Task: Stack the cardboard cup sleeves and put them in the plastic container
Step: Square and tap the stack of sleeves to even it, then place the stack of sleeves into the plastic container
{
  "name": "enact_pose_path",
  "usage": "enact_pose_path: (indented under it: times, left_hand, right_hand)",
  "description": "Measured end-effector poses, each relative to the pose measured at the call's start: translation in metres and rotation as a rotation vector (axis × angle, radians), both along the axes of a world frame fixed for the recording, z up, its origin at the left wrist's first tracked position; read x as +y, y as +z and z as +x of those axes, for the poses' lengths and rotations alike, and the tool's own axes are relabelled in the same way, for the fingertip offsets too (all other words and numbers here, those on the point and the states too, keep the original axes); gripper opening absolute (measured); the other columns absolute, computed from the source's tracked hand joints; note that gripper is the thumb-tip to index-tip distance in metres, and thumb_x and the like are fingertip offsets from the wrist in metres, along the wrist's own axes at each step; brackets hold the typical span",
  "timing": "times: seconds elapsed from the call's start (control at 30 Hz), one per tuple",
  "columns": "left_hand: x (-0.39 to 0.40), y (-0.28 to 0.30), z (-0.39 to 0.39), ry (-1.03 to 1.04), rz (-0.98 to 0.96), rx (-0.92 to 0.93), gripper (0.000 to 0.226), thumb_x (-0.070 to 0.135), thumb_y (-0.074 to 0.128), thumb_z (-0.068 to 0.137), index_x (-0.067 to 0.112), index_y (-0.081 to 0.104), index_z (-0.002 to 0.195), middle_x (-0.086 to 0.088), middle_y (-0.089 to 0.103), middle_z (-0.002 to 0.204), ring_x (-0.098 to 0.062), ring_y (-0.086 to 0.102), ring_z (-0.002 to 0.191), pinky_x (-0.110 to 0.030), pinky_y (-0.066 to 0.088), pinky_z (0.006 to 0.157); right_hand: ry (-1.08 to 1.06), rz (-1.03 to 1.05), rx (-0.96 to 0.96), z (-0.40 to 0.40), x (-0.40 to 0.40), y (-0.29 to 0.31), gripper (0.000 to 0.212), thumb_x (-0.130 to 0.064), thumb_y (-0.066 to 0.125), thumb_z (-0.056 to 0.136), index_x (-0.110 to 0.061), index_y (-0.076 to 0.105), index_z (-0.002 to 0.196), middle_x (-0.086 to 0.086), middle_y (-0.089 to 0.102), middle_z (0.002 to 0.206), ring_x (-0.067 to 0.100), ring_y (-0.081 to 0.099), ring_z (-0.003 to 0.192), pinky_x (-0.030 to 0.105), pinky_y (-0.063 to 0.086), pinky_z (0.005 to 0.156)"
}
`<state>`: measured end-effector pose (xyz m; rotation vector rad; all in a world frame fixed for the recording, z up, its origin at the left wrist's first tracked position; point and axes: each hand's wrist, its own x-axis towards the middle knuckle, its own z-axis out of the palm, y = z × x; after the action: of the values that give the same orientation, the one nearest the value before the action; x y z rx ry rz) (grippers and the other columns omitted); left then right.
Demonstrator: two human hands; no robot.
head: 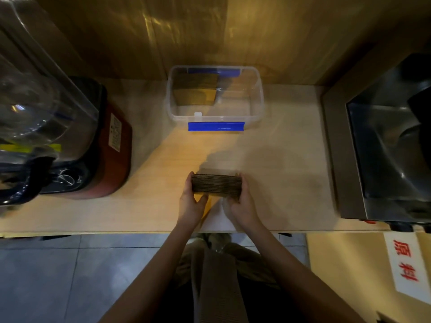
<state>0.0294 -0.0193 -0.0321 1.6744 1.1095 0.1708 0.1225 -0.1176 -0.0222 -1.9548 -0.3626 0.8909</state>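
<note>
Pale wooden surface (pixel 279 164) across mid-frame. Clear plastic container (pixel 254 89) with blue latches at upper centre, lid off, ready for loading. Lower centre: stack of cardboard cup sleeves (pixel 217 185), edges squared between left hand (pixel 190 203) and right hand (pixel 240 206), each grip closed on one end, probably for carrying as one bundle.

Red "原料" on white sign (pixel 405 264)
</note>
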Motion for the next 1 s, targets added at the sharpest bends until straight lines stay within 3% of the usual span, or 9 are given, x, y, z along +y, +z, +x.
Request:
enact_pose_path:
  times: [0.17,0.27,0.37,0.5,0.57,0.7,0.87,1.0]
  left_hand:
    - [0.005,0.001,0.004,0.004,-0.002,0.006,0.07,0.005,0.054,0.084,0.017,0.018,0.143,-0.012,0.044,0.142,-0.027,0.04,0.131,-0.032,0.035,0.104]
    - [0.007,-0.001,0.004,-0.032,-0.011,0.017,0.069,0.005,0.054,0.085,0.016,0.018,0.143,-0.014,0.048,0.139,-0.028,0.044,0.129,-0.031,0.037,0.101]
    - [0.011,-0.001,0.005,-0.04,0.015,0.029,0.066,0.005,0.053,0.085,0.015,0.02,0.142,-0.014,0.052,0.135,-0.029,0.049,0.123,-0.026,0.039,0.093]
    - [0.009,0.001,0.007,-0.029,0.018,0.053,0.065,0.003,0.05,0.086,0.015,0.019,0.142,-0.015,0.054,0.132,-0.031,0.05,0.122,-0.031,0.041,0.094]
    - [0.009,0.002,0.007,-0.019,0.026,0.055,0.064,0.002,0.051,0.085,0.014,0.022,0.141,-0.016,0.056,0.13,-0.031,0.052,0.12,-0.032,0.042,0.094]
    - [0.021,0.012,0.01,-0.016,0.056,0.094,0.06,0.005,0.053,0.084,0.013,0.03,0.139,-0.016,0.055,0.131,-0.032,0.051,0.119,-0.034,0.041,0.096]
    - [0.055,0.039,0.02,-0.188,0.114,0.172,0.05,0.013,0.061,0.081,0.009,0.045,0.129,-0.016,0.062,0.121,-0.03,0.057,0.108,-0.025,0.041,0.081]
    - [0.09,0.068,0.037,-0.283,0.111,0.2,0.045,0.015,0.067,0.077,0.006,0.055,0.119,-0.011,0.064,0.115,-0.026,0.061,0.103,-0.026,0.044,0.083]
  right_hand:
    - [0.016,-0.025,-0.035,0.001,0.0,0.003,0.06,-0.004,0.046,0.091,-0.011,0.017,0.143,0.011,0.044,0.139,0.012,0.042,0.119,0.012,0.032,0.09]
    - [0.057,-0.068,-0.05,0.003,0.0,0.003,0.067,-0.008,0.045,0.092,-0.012,0.004,0.145,0.014,0.042,0.142,0.023,0.047,0.123,0.023,0.035,0.093]
    - [0.074,-0.112,-0.058,0.007,0.001,0.006,0.068,-0.008,0.042,0.093,-0.011,-0.003,0.145,0.017,0.045,0.139,0.03,0.053,0.116,0.022,0.037,0.085]
    - [0.126,-0.118,-0.109,0.008,0.0,0.007,0.054,-0.005,0.04,0.092,-0.013,0.018,0.141,0.017,0.055,0.127,0.019,0.055,0.097,0.01,0.035,0.07]
    - [0.143,-0.123,-0.114,0.01,0.0,0.008,0.049,-0.005,0.041,0.092,-0.014,0.025,0.138,0.016,0.058,0.121,0.016,0.055,0.093,0.014,0.039,0.065]
    - [0.232,-0.187,-0.192,0.022,0.001,0.013,0.044,-0.012,0.046,0.091,-0.013,0.033,0.133,0.015,0.063,0.115,0.03,0.061,0.098,0.038,0.05,0.079]
    - [0.342,-0.192,-0.162,0.05,0.014,0.04,0.039,-0.019,0.055,0.087,-0.011,0.045,0.124,0.016,0.066,0.108,0.031,0.062,0.096,0.045,0.051,0.084]
    - [0.354,-0.133,-0.103,0.082,0.031,0.043,0.057,-0.041,0.058,0.071,-0.011,0.05,0.118,0.015,0.065,0.112,0.03,0.061,0.103,0.054,0.048,0.092]
